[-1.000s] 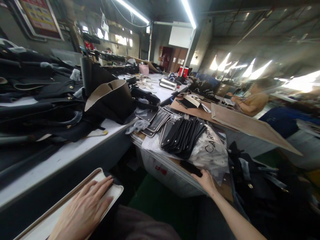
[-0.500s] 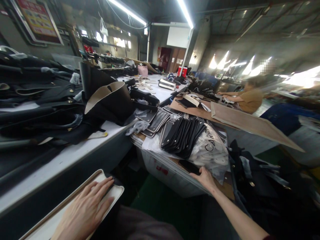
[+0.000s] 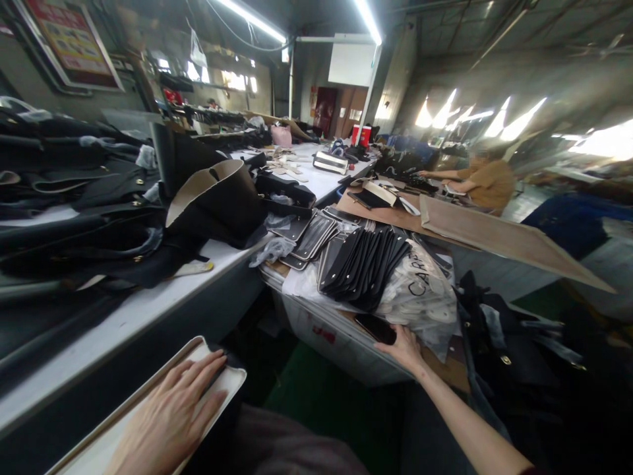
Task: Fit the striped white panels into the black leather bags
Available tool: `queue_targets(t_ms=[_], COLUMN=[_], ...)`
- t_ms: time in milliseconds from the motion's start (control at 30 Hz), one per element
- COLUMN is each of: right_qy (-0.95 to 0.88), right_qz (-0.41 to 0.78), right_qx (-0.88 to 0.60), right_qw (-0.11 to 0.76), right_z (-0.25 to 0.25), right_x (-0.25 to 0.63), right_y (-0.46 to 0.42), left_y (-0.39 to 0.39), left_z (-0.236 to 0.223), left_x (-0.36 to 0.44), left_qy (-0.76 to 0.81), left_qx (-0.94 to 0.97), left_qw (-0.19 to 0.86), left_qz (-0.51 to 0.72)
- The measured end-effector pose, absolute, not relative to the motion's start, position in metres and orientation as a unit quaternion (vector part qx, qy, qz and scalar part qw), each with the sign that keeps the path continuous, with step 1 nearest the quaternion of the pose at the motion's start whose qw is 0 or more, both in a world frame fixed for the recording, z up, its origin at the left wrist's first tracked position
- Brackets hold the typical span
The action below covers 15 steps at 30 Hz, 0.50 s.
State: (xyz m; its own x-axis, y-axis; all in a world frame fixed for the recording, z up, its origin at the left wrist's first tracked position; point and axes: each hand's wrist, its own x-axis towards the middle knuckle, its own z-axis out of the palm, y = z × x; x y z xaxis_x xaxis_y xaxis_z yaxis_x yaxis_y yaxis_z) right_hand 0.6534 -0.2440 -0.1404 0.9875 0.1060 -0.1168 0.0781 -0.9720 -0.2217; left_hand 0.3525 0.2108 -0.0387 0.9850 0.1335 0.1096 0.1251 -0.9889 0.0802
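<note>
My left hand [image 3: 171, 402] lies flat, fingers stretched out, on a long cream-white panel [image 3: 220, 392] with a brown strip along one edge. Dark material shows just beyond its fingertips. At the right, my right hand [image 3: 406, 349] closes its thumb and fingers on the near end of a black mobile phone [image 3: 374, 328]. The phone lies at the front edge of a white-sided stand [image 3: 341, 346]. Just behind it are a fanned stack of black leather-like pieces [image 3: 363, 267] with small studs and a clear plastic bag [image 3: 420, 310] of pale pieces.
Black bags [image 3: 119, 185] crowd the long white table [image 3: 222, 254] at the left. More black bags [image 3: 514, 349] hang or lie at the right. Behind the stand is a brown board [image 3: 504, 234]. A co-worker in a mustard top [image 3: 489, 185] sits farther back.
The view has shifted slightly. My right hand has moved a little on the phone's end, with more of the phone showing. My left hand stays on the panel. The co-worker's arm has moved.
</note>
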Motion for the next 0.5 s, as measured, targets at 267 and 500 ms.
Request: queue_targets(t_ms=[267, 500], right_qy=[-0.037, 0.01], right_qz=[0.106, 0.122], right_qx=[-0.985, -0.983], right_qw=[0.128, 0.135], right_z=[-0.137, -0.139], right_x=[0.658, 0.663], right_y=[-0.237, -0.231], left_y=[0.21, 0.21], left_z=[-0.037, -0.038], left_x=[0.352, 0.352], left_qy=[0.07, 0.089], left_qx=[0.994, 0.992], left_qw=[0.056, 0.069], left_qz=[0.067, 0.059])
